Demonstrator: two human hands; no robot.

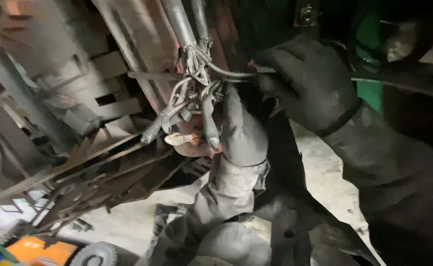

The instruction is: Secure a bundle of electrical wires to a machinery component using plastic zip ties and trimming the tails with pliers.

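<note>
Left hand [241, 130], gloved, reaches up into a bundle of frayed wires [192, 91] hanging from a grey cable [179, 22]; its fingers close around the lower strands. Right hand [307, 81], in a dark glove, pinches one bent wire [231, 74] drawn sideways from the bundle. Judgement: steadying the bundle low while pulling a single strand keeps the others from tangling. Behind, a rusty metal frame [113, 162]; below, a pale concrete floor [320, 167].

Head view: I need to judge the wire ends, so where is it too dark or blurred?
Head view: the wire bundle is lit and fairly sharp; the right hand is a dark mass with little finger detail; the left hand is softer; the upper right is in shadow.
</note>
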